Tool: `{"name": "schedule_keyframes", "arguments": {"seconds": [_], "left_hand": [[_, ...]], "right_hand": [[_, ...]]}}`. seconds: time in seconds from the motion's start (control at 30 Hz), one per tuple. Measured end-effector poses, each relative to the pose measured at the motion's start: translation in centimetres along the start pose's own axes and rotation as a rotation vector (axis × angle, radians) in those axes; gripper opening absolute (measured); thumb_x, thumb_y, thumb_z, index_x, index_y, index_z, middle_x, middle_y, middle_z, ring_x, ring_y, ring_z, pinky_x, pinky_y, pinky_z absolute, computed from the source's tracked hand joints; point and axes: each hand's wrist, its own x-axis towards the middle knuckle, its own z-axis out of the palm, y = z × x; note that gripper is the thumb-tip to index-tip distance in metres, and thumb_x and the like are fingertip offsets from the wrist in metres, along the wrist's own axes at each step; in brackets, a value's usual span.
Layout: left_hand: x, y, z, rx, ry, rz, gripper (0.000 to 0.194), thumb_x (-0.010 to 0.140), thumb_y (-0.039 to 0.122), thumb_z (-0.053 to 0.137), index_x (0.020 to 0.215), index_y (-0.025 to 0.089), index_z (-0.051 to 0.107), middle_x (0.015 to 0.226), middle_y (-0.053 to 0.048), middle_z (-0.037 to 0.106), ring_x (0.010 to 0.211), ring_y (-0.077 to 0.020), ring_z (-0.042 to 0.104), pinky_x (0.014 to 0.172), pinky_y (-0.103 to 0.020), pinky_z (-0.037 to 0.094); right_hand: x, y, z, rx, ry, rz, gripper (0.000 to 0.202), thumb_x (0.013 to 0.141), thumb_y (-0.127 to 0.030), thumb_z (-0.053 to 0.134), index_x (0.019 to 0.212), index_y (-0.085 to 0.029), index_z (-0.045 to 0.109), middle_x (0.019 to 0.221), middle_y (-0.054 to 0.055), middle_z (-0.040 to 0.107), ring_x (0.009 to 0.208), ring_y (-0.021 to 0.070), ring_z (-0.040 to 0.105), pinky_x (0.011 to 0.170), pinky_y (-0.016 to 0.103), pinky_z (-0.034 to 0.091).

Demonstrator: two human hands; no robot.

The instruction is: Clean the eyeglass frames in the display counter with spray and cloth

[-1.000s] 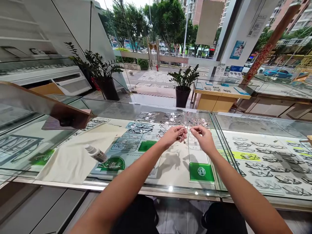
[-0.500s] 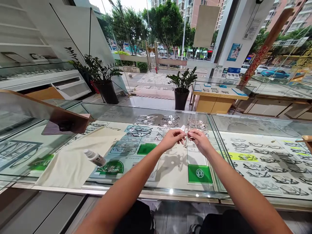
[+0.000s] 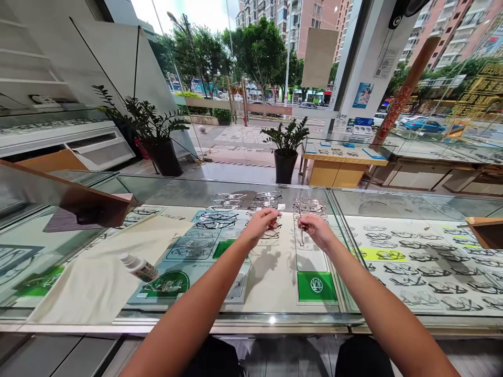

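Observation:
Over the glass counter point(image 3: 271, 272), my right hand point(image 3: 316, 229) pinches a thin-framed pair of eyeglasses point(image 3: 302, 238), which hangs on edge with a slim temple pointing down. To its left and apart from it, my left hand point(image 3: 261, 225) has its fingers pressed together. A small white bit shows by those fingertips, too small to name. Several eyeglass frames point(image 3: 267, 197) lie in the display just beyond both hands. Below my right hand is a white card with a green end point(image 3: 317, 286).
A white spray bottle point(image 3: 138, 267) lies tilted by a cream cloth point(image 3: 102, 272) on the left. A wooden-framed mirror or stand point(image 3: 106, 204) rises at far left. More eyeglasses point(image 3: 416, 256) fill the case on the right. A brown wooden object point(image 3: 487, 230) stands at the right edge.
My hands were together at the eyeglasses; now they are apart, the left one drawn off to the left while the right keeps the eyeglasses. The view has shifted slightly.

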Motion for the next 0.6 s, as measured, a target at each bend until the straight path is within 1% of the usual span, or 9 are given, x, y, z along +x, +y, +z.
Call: {"name": "schedule_keyframes", "arguments": {"seconds": [0.13, 0.2, 0.27, 0.33, 0.43, 0.53, 0.6], "left_hand": [[0.3, 0.8, -1.3, -0.181, 0.034, -0.039, 0.043, 0.070, 0.037, 0.091, 0.103, 0.016, 0.073, 0.072, 0.004, 0.055, 0.063, -0.0083, 0.054, 0.060, -0.021, 0.043], [0.4, 1.1, -1.7, -0.285, 0.039, -0.053, 0.044, 0.068, 0.030, 0.091, 0.106, 0.016, 0.071, 0.075, 0.004, 0.056, 0.065, -0.0079, 0.055, 0.061, -0.020, 0.045], [0.4, 1.4, -1.8, -0.380, 0.069, -0.075, 0.044, 0.068, 0.025, 0.090, 0.106, 0.017, 0.069, 0.081, 0.003, 0.059, 0.066, -0.0078, 0.057, 0.060, -0.021, 0.046], [0.3, 1.4, -1.7, -0.447, 0.102, -0.082, 0.045, 0.069, 0.022, 0.089, 0.109, 0.018, 0.068, 0.091, 0.000, 0.066, 0.071, -0.0088, 0.061, 0.061, -0.021, 0.047], [0.3, 1.4, -1.5, -0.497, 0.113, -0.048, 0.048, 0.071, 0.017, 0.088, 0.115, 0.020, 0.068, 0.116, -0.007, 0.073, 0.085, -0.0121, 0.067, 0.066, -0.022, 0.050], [0.4, 1.4, -1.4, -0.530, 0.083, 0.004, 0.045, 0.073, 0.016, 0.088, 0.113, 0.021, 0.068, 0.137, -0.008, 0.068, 0.099, -0.0143, 0.069, 0.069, -0.021, 0.051], [0.5, 1.4, -1.4, -0.550, 0.073, 0.032, 0.043, 0.074, 0.016, 0.088, 0.111, 0.021, 0.067, 0.145, -0.008, 0.065, 0.104, -0.0146, 0.069, 0.070, -0.021, 0.051]], "right_hand": [[0.2, -0.5, -0.6, -0.013, 0.000, -0.010, 0.019, 0.067, -0.036, 0.080, 0.064, -0.021, 0.069, 0.069, 0.000, 0.062, 0.068, 0.0152, 0.052, 0.067, 0.032, 0.037], [0.2, -0.6, -0.7, -0.012, 0.001, -0.013, 0.019, 0.067, -0.035, 0.080, 0.063, -0.021, 0.067, 0.068, -0.001, 0.062, 0.067, 0.0148, 0.050, 0.067, 0.031, 0.037], [0.2, -0.6, -0.7, -0.013, -0.001, -0.012, 0.020, 0.067, -0.036, 0.080, 0.062, -0.021, 0.067, 0.067, 0.000, 0.062, 0.067, 0.0147, 0.050, 0.066, 0.031, 0.037], [0.2, -0.5, -0.6, -0.015, -0.002, -0.007, 0.021, 0.067, -0.037, 0.082, 0.063, -0.022, 0.068, 0.069, 0.000, 0.064, 0.068, 0.0151, 0.051, 0.065, 0.031, 0.037], [0.3, -0.3, -0.5, 0.004, 0.011, 0.008, 0.023, 0.067, -0.039, 0.085, 0.068, -0.022, 0.071, 0.073, 0.001, 0.066, 0.069, 0.0155, 0.054, 0.063, 0.030, 0.038], [0.4, -0.1, -0.5, 0.024, 0.003, 0.019, 0.026, 0.066, -0.041, 0.088, 0.070, -0.022, 0.071, 0.076, 0.002, 0.068, 0.071, 0.0156, 0.056, 0.062, 0.029, 0.039], [0.3, -0.1, -0.5, 0.026, -0.020, 0.029, 0.027, 0.066, -0.040, 0.089, 0.069, -0.022, 0.070, 0.076, 0.003, 0.068, 0.070, 0.0154, 0.057, 0.061, 0.029, 0.039]]}}
